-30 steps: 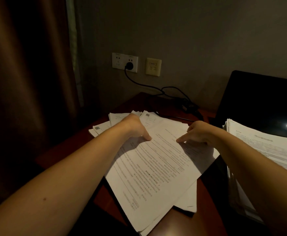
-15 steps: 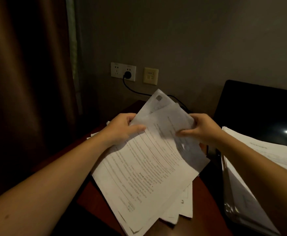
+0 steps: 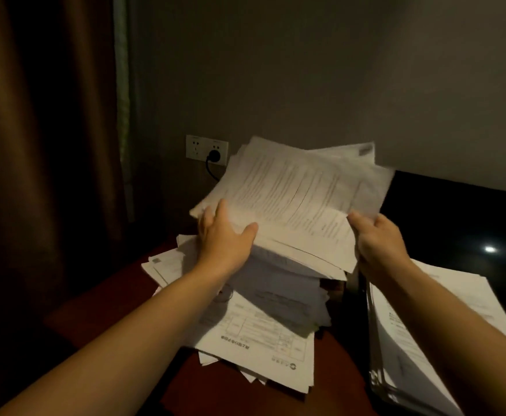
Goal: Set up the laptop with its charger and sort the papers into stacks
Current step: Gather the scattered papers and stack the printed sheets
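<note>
The left hand (image 3: pixel 224 235) grips the near left corner of a sheaf of papers (image 3: pixel 299 190), thumb on the top sheet and fingers curled under. The right hand (image 3: pixel 377 244) clamps the near right corner in the same way. The sheaf's near edge therefore runs from hand to hand, with its far edge tipped up toward the wall. Its long side seems to lie across, between the hands, though the fanned sheets make that hard to tell. The sheaf hangs in the air directly above a loose pile (image 3: pixel 260 322) that sprawls unevenly under and behind the left wrist. Just outside and below the right wrist sits a squarer stack (image 3: pixel 425 313), so the right hand is nearer to it, and a short sideways carry to the right would probably reach it. Beyond the right hand stands the dark laptop (image 3: pixel 455 217), whose upright screen limits room on that side. Ahead of the left hand, a plug (image 3: pixel 214 154) sits in the wall socket (image 3: pixel 196 147), and its cable (image 3: pixel 211 172) drops behind the sheaf. Bare table (image 3: pixel 119 301) lies outside the left forearm and offers the most open room. The loose pile's near corner sits close to the table's near rim, so sheets there could slide off.
</note>
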{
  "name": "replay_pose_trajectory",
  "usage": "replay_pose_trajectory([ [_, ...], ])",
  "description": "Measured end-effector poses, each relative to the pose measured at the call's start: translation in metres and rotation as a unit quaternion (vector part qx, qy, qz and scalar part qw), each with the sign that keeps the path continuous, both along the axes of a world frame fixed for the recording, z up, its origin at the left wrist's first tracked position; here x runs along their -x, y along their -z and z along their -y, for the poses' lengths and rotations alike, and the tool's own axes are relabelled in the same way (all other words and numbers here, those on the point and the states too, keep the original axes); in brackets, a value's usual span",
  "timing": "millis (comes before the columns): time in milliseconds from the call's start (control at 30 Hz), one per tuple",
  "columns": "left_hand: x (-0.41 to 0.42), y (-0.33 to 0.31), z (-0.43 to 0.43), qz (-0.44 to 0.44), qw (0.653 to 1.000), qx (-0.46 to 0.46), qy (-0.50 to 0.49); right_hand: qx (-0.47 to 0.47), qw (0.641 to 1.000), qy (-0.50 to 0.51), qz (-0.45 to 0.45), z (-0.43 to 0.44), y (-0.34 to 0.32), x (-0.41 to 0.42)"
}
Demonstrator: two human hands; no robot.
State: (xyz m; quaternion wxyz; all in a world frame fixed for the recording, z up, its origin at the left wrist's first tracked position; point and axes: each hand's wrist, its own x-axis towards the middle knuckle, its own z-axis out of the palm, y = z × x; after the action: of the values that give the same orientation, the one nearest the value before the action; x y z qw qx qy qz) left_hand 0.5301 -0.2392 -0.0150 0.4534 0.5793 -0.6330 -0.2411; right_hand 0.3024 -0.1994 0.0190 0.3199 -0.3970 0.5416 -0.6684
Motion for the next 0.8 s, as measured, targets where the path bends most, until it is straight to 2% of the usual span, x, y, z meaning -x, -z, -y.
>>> replay_pose_trajectory([
  [33,0.007,0.001,-0.003,-0.134,0.989,-0.055,0.013,0.007,1.000,0.003,0.030,-0.002,0.004,-0.004],
  [100,0.019,0.004,-0.006,-0.370,0.916,-0.149,0.027,0.017,0.997,-0.004,0.070,-0.004,0.014,-0.012],
  [167,0.025,0.003,-0.004,-0.503,0.839,-0.198,0.063,-0.002,0.995,-0.037,0.089,-0.010,0.022,-0.018],
  [200,0.027,0.001,-0.002,-0.540,0.814,-0.199,0.077,-0.012,0.994,-0.059,0.092,-0.014,0.024,-0.019],
  [233,0.028,-0.001,0.000,-0.552,0.808,-0.188,0.082,-0.020,0.993,-0.082,0.088,-0.018,0.025,-0.018],
  [333,0.021,-0.006,0.004,-0.544,0.821,-0.150,0.087,-0.036,0.988,-0.131,0.070,-0.025,0.020,-0.007],
  [433,0.015,-0.010,0.005,-0.530,0.824,-0.161,0.119,-0.053,0.983,-0.162,0.068,-0.031,0.009,0.005],
  [600,0.003,-0.012,0.006,-0.451,0.859,-0.168,0.175,-0.092,0.957,-0.193,0.196,-0.047,-0.011,0.027],
  [667,-0.003,-0.013,0.004,-0.410,0.874,-0.181,0.189,-0.113,0.949,-0.194,0.222,-0.050,-0.013,0.038],
  [800,-0.016,-0.011,0.004,-0.351,0.892,-0.205,0.198,-0.156,0.960,-0.198,0.123,-0.048,-0.009,0.050],
])
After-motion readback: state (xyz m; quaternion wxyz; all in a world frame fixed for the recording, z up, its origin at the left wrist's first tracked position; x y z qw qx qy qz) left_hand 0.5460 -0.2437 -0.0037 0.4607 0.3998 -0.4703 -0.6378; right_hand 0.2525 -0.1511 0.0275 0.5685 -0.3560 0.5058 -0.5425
